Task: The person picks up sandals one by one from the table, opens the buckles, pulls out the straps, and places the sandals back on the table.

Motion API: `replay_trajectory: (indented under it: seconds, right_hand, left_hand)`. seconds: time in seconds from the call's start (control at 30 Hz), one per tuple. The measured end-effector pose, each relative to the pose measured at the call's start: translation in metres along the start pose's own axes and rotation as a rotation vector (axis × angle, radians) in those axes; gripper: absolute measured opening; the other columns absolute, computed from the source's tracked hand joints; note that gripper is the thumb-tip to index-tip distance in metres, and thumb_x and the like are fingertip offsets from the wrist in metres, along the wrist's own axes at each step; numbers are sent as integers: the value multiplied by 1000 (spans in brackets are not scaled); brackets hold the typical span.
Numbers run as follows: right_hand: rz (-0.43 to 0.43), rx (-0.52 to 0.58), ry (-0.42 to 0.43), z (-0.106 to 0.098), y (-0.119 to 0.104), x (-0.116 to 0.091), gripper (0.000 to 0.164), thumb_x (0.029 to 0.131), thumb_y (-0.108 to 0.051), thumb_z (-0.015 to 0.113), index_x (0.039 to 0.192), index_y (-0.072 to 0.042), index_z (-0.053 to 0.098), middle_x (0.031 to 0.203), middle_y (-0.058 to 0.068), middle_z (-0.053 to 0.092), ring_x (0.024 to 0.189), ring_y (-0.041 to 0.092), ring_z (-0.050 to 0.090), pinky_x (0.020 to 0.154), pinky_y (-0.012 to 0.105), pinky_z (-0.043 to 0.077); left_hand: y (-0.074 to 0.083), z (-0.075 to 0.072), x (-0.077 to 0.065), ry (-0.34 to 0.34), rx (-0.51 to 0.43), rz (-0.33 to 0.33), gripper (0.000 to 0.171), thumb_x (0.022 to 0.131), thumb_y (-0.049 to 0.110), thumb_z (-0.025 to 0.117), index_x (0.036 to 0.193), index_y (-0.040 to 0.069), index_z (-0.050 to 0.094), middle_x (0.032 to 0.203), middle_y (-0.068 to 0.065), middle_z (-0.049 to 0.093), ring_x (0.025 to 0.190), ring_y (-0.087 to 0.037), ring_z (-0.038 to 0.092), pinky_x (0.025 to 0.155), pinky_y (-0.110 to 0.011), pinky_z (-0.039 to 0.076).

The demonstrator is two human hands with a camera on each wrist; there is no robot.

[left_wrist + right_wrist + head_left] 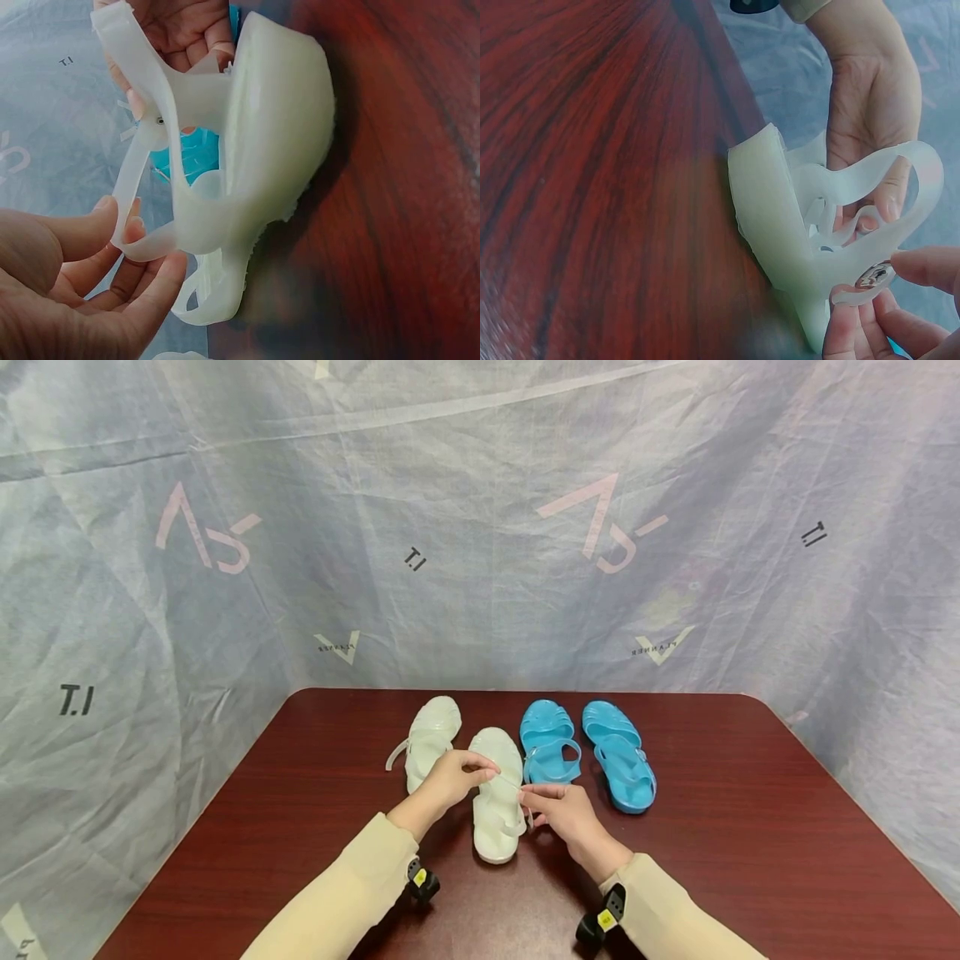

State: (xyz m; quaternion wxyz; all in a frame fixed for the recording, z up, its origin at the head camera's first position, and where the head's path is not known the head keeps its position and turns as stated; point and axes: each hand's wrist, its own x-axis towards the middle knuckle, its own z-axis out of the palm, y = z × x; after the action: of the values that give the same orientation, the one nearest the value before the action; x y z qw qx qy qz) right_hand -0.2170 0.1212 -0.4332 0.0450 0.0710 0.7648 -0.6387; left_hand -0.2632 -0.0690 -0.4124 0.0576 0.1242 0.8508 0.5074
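Observation:
A pale, milky white sandal (pixel 497 845) rests sole down on the table between both hands, its toe pointing away from me. My left hand (pixel 452 778) pinches its thin ankle strap (pixel 133 169) between thumb and fingers, holding it raised in a loop above the footbed. On the sandal's right side, my right hand (pixel 567 814) grips the strap by the silver buckle (pixel 874 275), thumb over it and fingers beneath. Between the two hands the strap looks stretched across. Another white sandal (pixel 437 717) lies to the left, partly behind my left hand, with its strap sticking out sideways.
Two blue sandals stand right of the white pair: the nearer blue sandal (pixel 546 722) just beyond my right hand, the other blue sandal (pixel 632 789) farther right. The dark red wooden table (pixel 750 827) ends at a printed grey cloth (pixel 480 485) behind.

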Motion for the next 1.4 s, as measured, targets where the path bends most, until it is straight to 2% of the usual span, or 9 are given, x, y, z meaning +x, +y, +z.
replay_trajectory:
  seconds: [0.47,0.63,0.83,1.13,1.4]
  right_hand:
    - [-8,-4,0,1,2,1,24,87,-19,72,102,-1,75,81,7,73,75,14,64,67,35,56]
    - [-10,-1,1,0,2,1,24,86,-19,72,102,-1,75,82,6,73,75,15,64,67,35,56]
    - [-12,2,8,0,1,0,23,87,-19,72,102,-1,75,83,7,73,75,15,65,67,35,56]
    - [-7,12,6,0,1,-1,23,87,-17,71,102,0,75,81,7,73,77,18,66,69,36,56]
    - [3,10,5,0,0,-1,23,88,-18,71,103,-1,75,82,5,73,77,18,66,71,37,56]
  left_hand:
    - [1,-2,0,9,15,3,12,93,11,65,97,7,75,104,-7,71,93,-17,61,78,-29,51]
    - [2,-2,-1,39,21,-2,12,93,10,64,96,5,75,102,-8,71,86,-15,61,74,-26,51]
    - [4,-3,0,57,13,-5,12,93,9,64,96,4,75,101,-9,71,85,-15,62,73,-26,52]
    - [2,-6,-1,60,11,-55,13,93,12,64,99,6,74,100,-8,70,86,-17,61,76,-30,52]
    - [1,-8,-1,58,-32,-61,13,94,11,64,99,5,73,98,-8,68,86,-17,61,79,-34,53]
